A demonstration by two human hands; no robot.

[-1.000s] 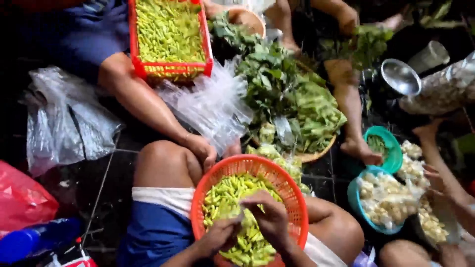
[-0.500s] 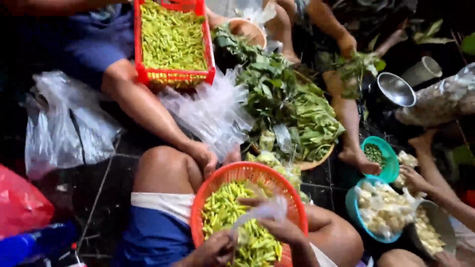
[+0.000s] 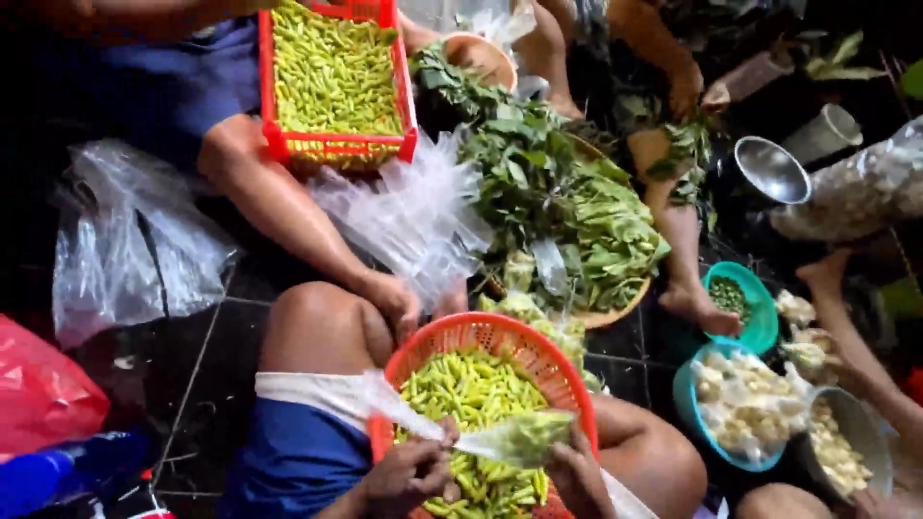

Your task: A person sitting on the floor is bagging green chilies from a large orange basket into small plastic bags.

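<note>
Dark tiled floor [image 3: 207,384], crowded w/ people sitting round heaps of produce. At bottom centre, round orange plastic basket [image 3: 486,338] rests on the wearer's lap, full of small green chillies [image 3: 461,394].

Left hand [image 3: 409,476] is closed, pinching one end of a clear thin plastic bag [image 3: 481,437]; right hand [image 3: 580,476] is closed on the other end, where the bag bulges w/ a few chillies inside. Bag is stretched roughly level between both hands, just above the basket's contents.

Further up: red rectangular plastic crate [image 3: 336,144] w/ more green chillies, on the lap of another person in blue shorts. That person's hand [image 3: 394,300] sits near the basket's far rim, beside a bunch of clear plastic bags [image 3: 413,216]. Big pile of leafy greens [image 3: 558,192] lies on a flat woven tray at centre-right.

Right side: small teal bowl [image 3: 760,298] w/ green bits, blue bowl [image 3: 687,404] of pale chunks, shiny steel bowl [image 3: 769,168]. Left side: crumpled clear plastic sheet [image 3: 125,250], red plastic bag [image 3: 43,394].
</note>
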